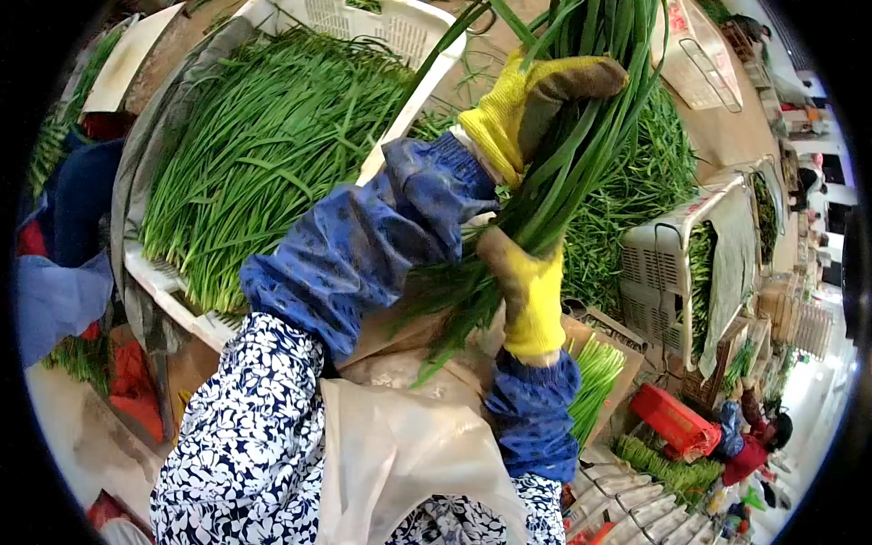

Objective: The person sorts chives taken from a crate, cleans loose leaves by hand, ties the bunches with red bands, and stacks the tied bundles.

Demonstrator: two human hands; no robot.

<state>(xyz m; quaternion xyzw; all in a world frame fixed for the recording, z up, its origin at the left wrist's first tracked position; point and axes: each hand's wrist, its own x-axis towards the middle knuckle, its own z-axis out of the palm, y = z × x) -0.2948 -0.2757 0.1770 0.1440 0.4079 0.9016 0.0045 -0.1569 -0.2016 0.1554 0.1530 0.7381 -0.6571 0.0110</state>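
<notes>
A long bunch of green leafy stalks (581,154) hangs at the upper middle between my two hands, both in yellow gloves with brown-stained palms. My left hand (545,104) grips the bunch higher up in the view, its fingers laid across the leaves. Lower down, my right hand (527,286) is closed around the same bunch, and loose leaf ends trail below it to the left. Blue sleeve covers reach both wrists. Behind the bunch lies a heap of loose green leaves (658,173). The fingers are partly hidden by the leaves.
A white crate (163,282) full of green stalks stands at the left. Cut pale stalks (595,377) lie beside my right sleeve. At the right are another white crate (649,263) and a red bundle (672,418). A person (749,445) works at the lower right; blue clothing shows far left.
</notes>
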